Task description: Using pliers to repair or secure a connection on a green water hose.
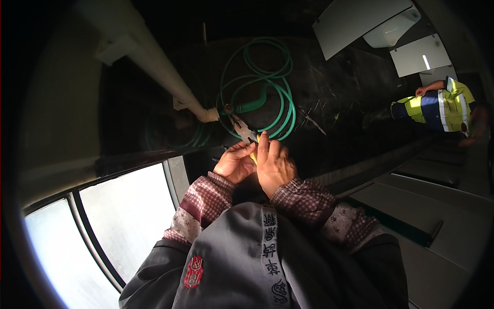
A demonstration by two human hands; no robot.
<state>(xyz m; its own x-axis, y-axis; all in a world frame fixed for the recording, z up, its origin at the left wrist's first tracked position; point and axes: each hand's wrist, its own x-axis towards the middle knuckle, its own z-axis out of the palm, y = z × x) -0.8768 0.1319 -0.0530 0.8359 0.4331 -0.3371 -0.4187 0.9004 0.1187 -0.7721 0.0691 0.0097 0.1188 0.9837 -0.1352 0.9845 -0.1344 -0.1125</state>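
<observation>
Both of my hands are wrapped together around the yellow handles of a pair of pliers (245, 132). My left hand (235, 162) grips from the left and my right hand (274, 165) from the right, its forefinger stretched up along the tool. The grey jaws point up and to the left at a small brass fitting (228, 108) where a green hose (267, 82) meets the end of a white pipe (154, 62). Whether the jaws touch the fitting I cannot tell.
The green hose lies in loops on a dark marbled floor (339, 87). A bright curved window (123, 216) fills the lower left. At the right a person in a yellow and blue high-visibility jacket (440, 105) bends over. White panels (419, 54) lie at the upper right.
</observation>
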